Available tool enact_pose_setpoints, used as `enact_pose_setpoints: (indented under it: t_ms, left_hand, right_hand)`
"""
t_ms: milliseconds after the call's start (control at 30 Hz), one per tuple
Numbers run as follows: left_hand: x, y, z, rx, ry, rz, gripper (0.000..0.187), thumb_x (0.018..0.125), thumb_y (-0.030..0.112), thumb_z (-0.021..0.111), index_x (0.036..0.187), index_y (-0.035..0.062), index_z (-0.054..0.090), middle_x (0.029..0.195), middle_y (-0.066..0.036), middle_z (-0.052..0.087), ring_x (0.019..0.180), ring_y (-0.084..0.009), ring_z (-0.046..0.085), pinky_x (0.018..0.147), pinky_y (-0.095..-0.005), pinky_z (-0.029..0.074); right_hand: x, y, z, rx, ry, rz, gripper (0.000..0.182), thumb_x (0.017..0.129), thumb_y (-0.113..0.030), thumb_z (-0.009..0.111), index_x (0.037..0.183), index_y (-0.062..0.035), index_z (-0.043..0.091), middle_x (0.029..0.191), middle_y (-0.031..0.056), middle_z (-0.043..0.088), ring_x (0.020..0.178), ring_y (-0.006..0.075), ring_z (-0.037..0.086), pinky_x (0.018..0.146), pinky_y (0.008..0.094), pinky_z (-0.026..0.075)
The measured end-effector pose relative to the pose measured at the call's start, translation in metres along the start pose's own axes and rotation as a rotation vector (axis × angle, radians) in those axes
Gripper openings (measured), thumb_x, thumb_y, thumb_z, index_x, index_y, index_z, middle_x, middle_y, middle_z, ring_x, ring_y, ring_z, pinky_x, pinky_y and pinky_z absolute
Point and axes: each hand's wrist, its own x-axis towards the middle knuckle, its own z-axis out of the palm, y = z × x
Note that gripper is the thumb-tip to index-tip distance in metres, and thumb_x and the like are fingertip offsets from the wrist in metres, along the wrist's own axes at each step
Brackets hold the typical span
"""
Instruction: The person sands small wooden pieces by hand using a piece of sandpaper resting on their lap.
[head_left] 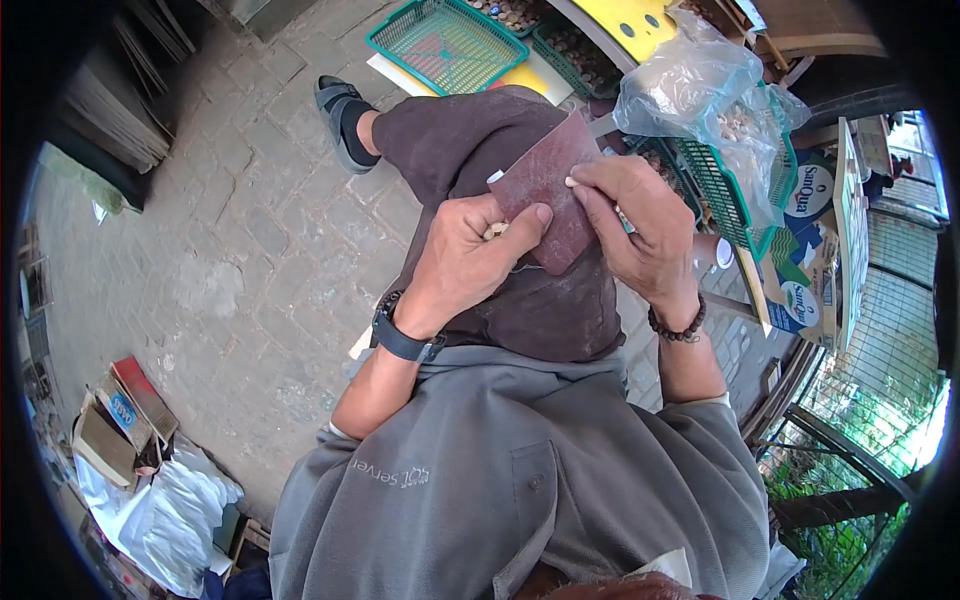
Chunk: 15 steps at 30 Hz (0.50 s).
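Observation:
A reddish-brown sheet of sandpaper [545, 195] is held over my lap by my left hand [465, 260], its thumb pressed on the sheet. Under that thumb, in the curl of the fingers, shows a small pale wooden-looking piece [495, 231]. My right hand [645, 220] is closed at the sheet's right side. Between its thumb and forefinger I pinch a small cream-coloured piece [571, 182], close against the sandpaper's surface. Another small white bit [495, 177] shows at the sheet's upper left edge.
A green basket [740, 190] with clear plastic bags [690, 85] stands at the right, beside a printed carton [808, 250]. Ahead is a green tray [445, 50] near a yellow panel [640, 25]. Boxes [125, 410] and a white sack [175, 510] lie at lower left on the paving.

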Motion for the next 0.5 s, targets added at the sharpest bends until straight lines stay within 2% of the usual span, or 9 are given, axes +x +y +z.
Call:
enact_pose_setpoints:
  t_ms: [67,233,300,333,400,500]
  left_hand:
    - [0.000,0.000,0.003,-0.007,0.029,0.056,0.031,0.098,0.025,0.068,0.082,-0.0013,0.070,0.065,0.006,0.058,0.066,-0.0008,0.046,0.054,-0.0240,0.040]
    - [-0.001,0.000,0.001,-0.024,0.007,0.019,0.029,0.098,0.025,0.067,0.086,-0.0012,0.072,0.067,0.005,0.061,0.067,-0.0008,0.047,0.056,-0.0241,0.042]
    - [-0.001,0.000,0.002,-0.043,0.007,0.022,0.029,0.098,0.025,0.067,0.087,-0.0011,0.072,0.068,0.005,0.061,0.068,-0.0008,0.048,0.057,-0.0242,0.042]
    - [-0.001,-0.001,0.002,-0.032,0.009,0.017,0.029,0.098,0.025,0.067,0.088,-0.0011,0.073,0.068,0.005,0.062,0.068,-0.0008,0.048,0.057,-0.0242,0.042]
    - [0.000,-0.001,0.003,-0.020,0.007,0.012,0.028,0.098,0.025,0.067,0.089,-0.0011,0.073,0.068,0.005,0.062,0.068,-0.0009,0.048,0.057,-0.0242,0.042]
    - [0.000,0.001,0.005,-0.034,0.027,0.044,0.028,0.098,0.025,0.066,0.089,-0.0012,0.073,0.067,0.005,0.061,0.067,-0.0010,0.047,0.057,-0.0240,0.041]
  right_hand:
    - [-0.002,0.001,0.001,-0.006,0.015,-0.011,0.015,0.084,-0.001,0.072,0.098,-0.0018,0.068,0.092,0.0125,0.069,0.084,0.0303,0.068,0.073,0.0364,0.055]
    - [-0.006,0.004,0.005,-0.041,0.029,-0.027,0.014,0.084,-0.004,0.072,0.096,-0.0022,0.067,0.089,0.0130,0.066,0.079,0.0312,0.065,0.068,0.0381,0.053]
    - [-0.005,-0.001,0.005,-0.142,-0.016,-0.054,0.014,0.084,-0.007,0.073,0.094,-0.0023,0.064,0.082,0.0116,0.060,0.074,0.0305,0.061,0.062,0.0394,0.049]
    - [-0.004,-0.003,0.006,-0.142,-0.015,-0.053,0.014,0.084,-0.007,0.073,0.094,-0.0023,0.064,0.082,0.0116,0.060,0.074,0.0305,0.061,0.062,0.0394,0.049]
    - [-0.002,-0.006,0.009,-0.319,-0.042,-0.033,0.014,0.085,-0.010,0.072,0.087,-0.0040,0.059,0.077,0.0104,0.051,0.070,0.0290,0.058,0.058,0.0406,0.047]
    - [0.002,0.006,0.012,-0.372,-0.023,-0.046,0.018,0.088,-0.011,0.070,0.080,-0.0055,0.055,0.074,0.0107,0.046,0.069,0.0287,0.056,0.057,0.0416,0.045]
